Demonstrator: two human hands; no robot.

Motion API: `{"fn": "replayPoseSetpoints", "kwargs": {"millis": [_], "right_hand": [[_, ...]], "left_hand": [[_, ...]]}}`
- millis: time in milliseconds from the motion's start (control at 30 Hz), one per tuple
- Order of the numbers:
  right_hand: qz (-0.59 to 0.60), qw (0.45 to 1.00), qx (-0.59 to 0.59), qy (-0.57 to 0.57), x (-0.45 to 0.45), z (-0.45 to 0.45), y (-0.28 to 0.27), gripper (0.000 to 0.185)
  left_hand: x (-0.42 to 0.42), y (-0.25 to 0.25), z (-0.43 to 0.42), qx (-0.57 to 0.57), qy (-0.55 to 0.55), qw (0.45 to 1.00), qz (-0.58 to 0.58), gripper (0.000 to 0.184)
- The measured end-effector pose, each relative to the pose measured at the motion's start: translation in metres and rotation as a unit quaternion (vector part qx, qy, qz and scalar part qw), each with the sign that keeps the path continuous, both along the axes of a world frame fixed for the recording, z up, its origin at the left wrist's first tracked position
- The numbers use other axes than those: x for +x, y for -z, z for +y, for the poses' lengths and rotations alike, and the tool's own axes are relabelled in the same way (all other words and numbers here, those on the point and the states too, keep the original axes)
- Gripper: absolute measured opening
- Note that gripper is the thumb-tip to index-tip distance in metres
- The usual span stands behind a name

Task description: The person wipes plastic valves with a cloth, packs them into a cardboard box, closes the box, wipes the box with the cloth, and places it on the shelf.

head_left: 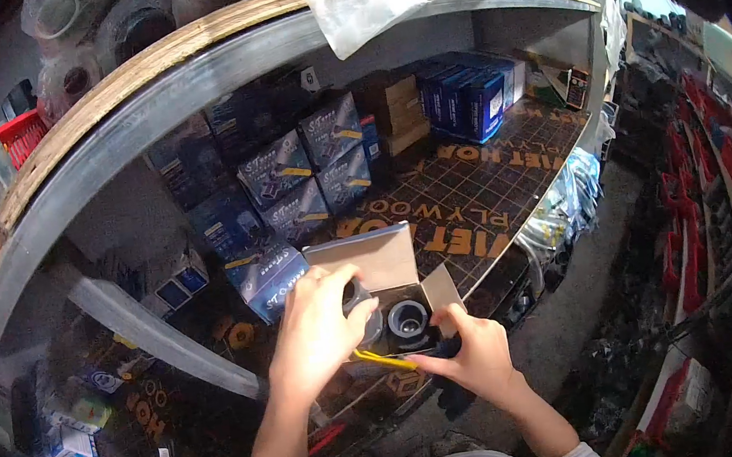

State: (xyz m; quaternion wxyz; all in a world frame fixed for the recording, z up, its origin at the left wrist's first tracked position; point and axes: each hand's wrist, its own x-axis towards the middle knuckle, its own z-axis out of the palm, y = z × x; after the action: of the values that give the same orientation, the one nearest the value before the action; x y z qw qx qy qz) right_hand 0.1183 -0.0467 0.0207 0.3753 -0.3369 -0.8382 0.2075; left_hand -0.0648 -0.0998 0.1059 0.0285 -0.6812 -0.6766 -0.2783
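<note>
An open cardboard box (370, 260) with raised flaps stands at the shelf's front edge. Inside it, on the right, sits a round dark part with a metallic ring (408, 318). My left hand (322, 321) is at the box's left side, its thumb and fingers closed round a dark cylindrical part (356, 298). My right hand (474, 348) has its fingers on the right side of the box, by the small side flap (442, 297). A yellow strip (384, 360) runs along the box's front, its right end by my right thumb.
Stacked dark blue boxes (291, 174) stand behind on the shelf (471, 188). Brown cartons (395, 111) and blue boxes (467, 102) are further back. A metal bar (159, 331) crosses at left. Red bins (684, 253) line the right side.
</note>
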Motion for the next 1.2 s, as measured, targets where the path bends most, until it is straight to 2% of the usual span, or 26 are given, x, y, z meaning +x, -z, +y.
{"fn": "replayPoseSetpoints", "kwargs": {"millis": [67,200,233,367,533,567,733,800,867,933,967,1033,1067,1133,1200], "right_hand": [[0.019,0.999,0.038,-0.009,0.002,0.001,0.006,0.05],[0.016,0.999,0.039,-0.028,0.002,-0.006,0.001,0.046],[-0.019,1.0,-0.013,-0.02,0.005,-0.008,-0.002,0.047],[-0.03,0.999,-0.029,-0.022,0.005,-0.006,-0.003,0.043],[-0.012,0.999,-0.037,-0.031,0.003,-0.005,-0.002,0.042],[-0.012,0.999,-0.038,-0.032,0.003,-0.005,-0.002,0.042],[-0.007,0.998,-0.05,-0.023,0.0,0.0,0.001,0.05],[0.015,0.999,-0.021,-0.023,-0.002,0.004,0.003,0.057],[0.04,0.999,0.007,-0.024,-0.005,0.01,0.007,0.064],[0.072,0.992,0.094,-0.039,-0.005,0.017,0.011,0.073],[0.071,0.992,0.093,-0.039,-0.005,0.017,0.01,0.073],[0.097,0.991,-0.008,-0.087,-0.005,0.016,0.008,0.076],[0.097,0.991,-0.008,-0.09,-0.006,0.018,0.008,0.076],[0.055,0.984,0.112,-0.126,-0.008,0.024,0.01,0.074],[0.042,0.984,0.104,-0.137,-0.007,0.026,0.009,0.07]], "left_hand": [[0.004,0.0,-0.001,0.028,-0.087,0.993,-0.071,0.031],[0.0,0.028,0.012,-0.003,-0.122,0.992,-0.027,0.031],[-0.003,0.032,0.016,-0.026,-0.092,0.995,-0.016,0.031],[-0.006,0.037,0.014,-0.044,-0.106,0.993,-0.029,0.034],[-0.018,0.029,0.006,-0.087,-0.014,0.995,-0.056,0.042],[-0.015,0.03,0.006,-0.061,-0.005,0.997,-0.054,0.045],[-0.002,0.033,0.008,-0.074,-0.05,0.995,-0.045,0.044],[-0.001,0.038,0.009,0.014,-0.039,0.999,-0.017,0.044],[0.003,0.039,0.002,0.033,-0.035,0.999,-0.015,0.04],[0.006,0.044,-0.006,0.057,-0.038,0.996,0.058,0.032],[0.009,0.041,-0.009,0.038,-0.043,0.998,0.033,0.023],[0.004,0.046,-0.013,0.042,-0.045,0.998,0.013,0.019],[0.001,0.048,-0.014,0.049,-0.046,0.998,-0.006,0.016],[-0.004,0.05,-0.016,0.073,-0.045,0.996,0.011,0.011],[-0.009,0.048,-0.017,0.043,-0.009,0.999,-0.005,0.011]]}}
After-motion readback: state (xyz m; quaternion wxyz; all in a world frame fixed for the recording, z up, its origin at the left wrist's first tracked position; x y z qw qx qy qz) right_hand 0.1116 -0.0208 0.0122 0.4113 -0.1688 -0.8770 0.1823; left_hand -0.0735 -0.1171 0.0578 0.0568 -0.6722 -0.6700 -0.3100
